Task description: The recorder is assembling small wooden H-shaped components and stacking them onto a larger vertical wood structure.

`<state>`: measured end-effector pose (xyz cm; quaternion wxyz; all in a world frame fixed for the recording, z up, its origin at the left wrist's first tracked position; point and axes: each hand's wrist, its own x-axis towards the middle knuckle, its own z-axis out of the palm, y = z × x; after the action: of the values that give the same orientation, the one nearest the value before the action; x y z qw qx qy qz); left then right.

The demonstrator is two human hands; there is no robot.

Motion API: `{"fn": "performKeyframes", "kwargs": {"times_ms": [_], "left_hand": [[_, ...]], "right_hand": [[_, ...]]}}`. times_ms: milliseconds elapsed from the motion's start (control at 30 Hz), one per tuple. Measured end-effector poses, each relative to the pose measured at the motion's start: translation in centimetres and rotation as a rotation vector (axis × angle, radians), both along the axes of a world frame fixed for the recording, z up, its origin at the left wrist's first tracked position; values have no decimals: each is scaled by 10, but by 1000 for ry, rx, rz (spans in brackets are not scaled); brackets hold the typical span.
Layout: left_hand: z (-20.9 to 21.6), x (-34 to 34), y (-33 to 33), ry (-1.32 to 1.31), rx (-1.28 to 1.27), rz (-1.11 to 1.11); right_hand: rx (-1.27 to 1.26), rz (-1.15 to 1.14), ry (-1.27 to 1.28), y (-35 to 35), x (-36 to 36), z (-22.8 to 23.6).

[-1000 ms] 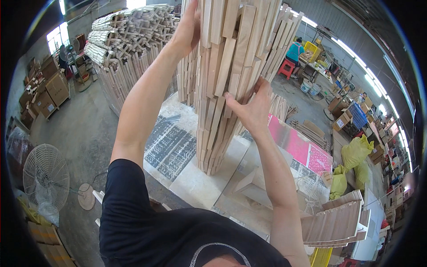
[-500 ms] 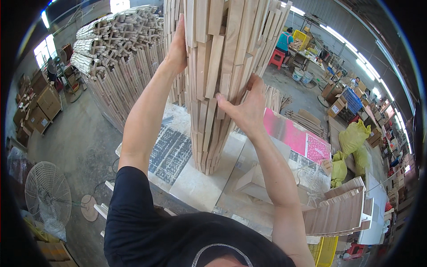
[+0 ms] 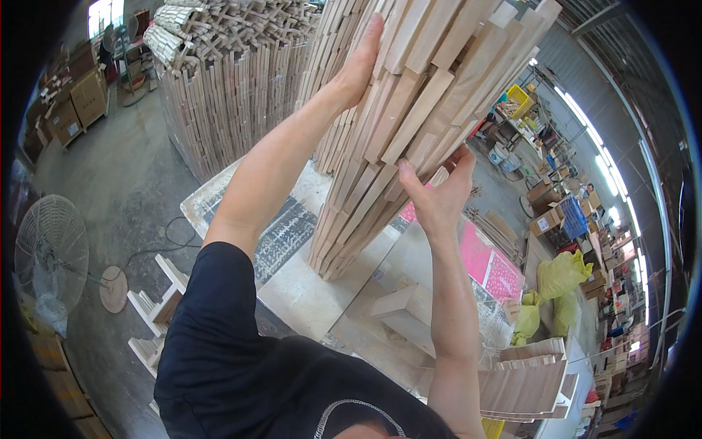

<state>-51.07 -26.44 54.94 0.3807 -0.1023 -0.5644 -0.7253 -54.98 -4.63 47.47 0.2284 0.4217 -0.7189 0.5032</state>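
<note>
A tall bundle of pale wooden strips (image 3: 398, 121) rises from the worktable in front of me, its top leaning to the right and running out of view. My left hand (image 3: 358, 69) presses along its upper left side, fingers stretched upward. Lower on the right side, my right hand (image 3: 441, 201) grips the bundle, with the thumb on the front strips and the fingers partly hidden behind. The bundle's narrow foot rests on a light board (image 3: 300, 296) on the table. Behind my left hand stands another column of stacked strips (image 3: 333, 110).
A large pile of wooden pieces (image 3: 227, 95) stands at the back left. A small wooden box form (image 3: 406, 311) and a pink sheet (image 3: 482, 256) lie on the table. White-edged wooden parts (image 3: 526, 380) are at lower right, a floor fan (image 3: 51, 245) at left, yellow-green sacks (image 3: 559, 278) at right.
The bundle's top has tipped to the right, and both hands have moved right with it while keeping their hold. The view has shifted and turned a little.
</note>
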Motion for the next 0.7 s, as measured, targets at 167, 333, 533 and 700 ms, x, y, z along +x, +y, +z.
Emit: {"fn": "performKeyframes", "kwargs": {"times_ms": [167,333,533,700], "left_hand": [[3,2,4,-10,-3,1],[9,0,-2,-81,70,-97],[0,-20,-31,-79,63,-87],[-14,-42,-55,-124,65,-155]], "right_hand": [[-11,-11,-12,0,1,1],[30,-88,3,0,0,2],[-1,-55,3,-2,0,2],[-8,-35,-3,-2,0,1]]}}
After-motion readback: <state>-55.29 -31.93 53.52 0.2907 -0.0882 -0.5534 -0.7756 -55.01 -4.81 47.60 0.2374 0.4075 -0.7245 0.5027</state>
